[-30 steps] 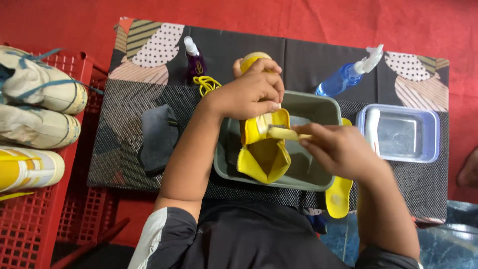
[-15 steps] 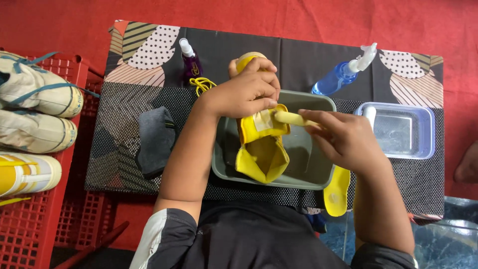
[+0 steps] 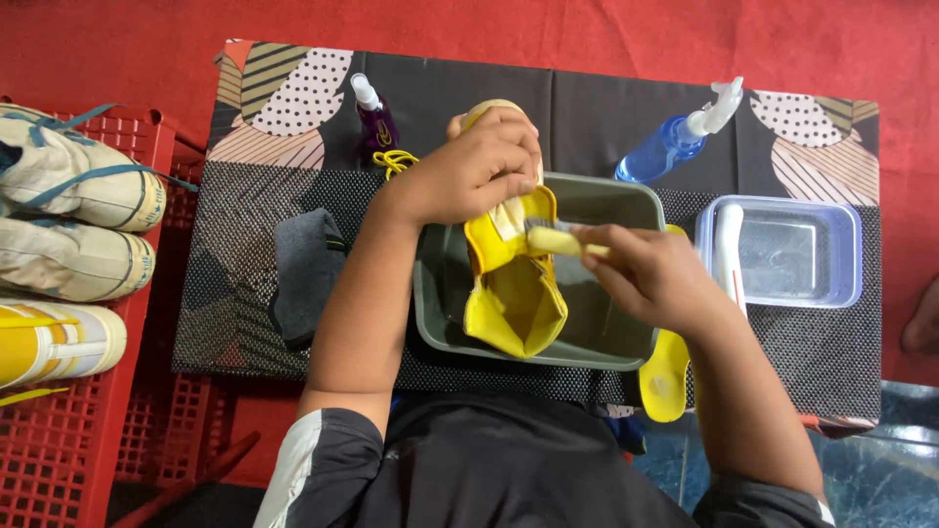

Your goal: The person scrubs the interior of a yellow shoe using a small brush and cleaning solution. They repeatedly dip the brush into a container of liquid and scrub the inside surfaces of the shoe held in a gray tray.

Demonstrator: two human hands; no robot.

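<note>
the left hand (image 3: 474, 171) clenches a yellow shoe (image 3: 511, 284), likely light and floppy, best held by its upper, over a grey basin (image 3: 440, 293) while the right hand (image 3: 650, 274) grips a pale brush (image 3: 558, 241)

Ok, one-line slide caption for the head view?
Left hand holds yellow shoe over grey tub; right hand scrubs with brush.

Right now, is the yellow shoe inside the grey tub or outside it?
Inside, but held up. The left hand holds the yellow shoe over the grey tub, within its rim.
</note>
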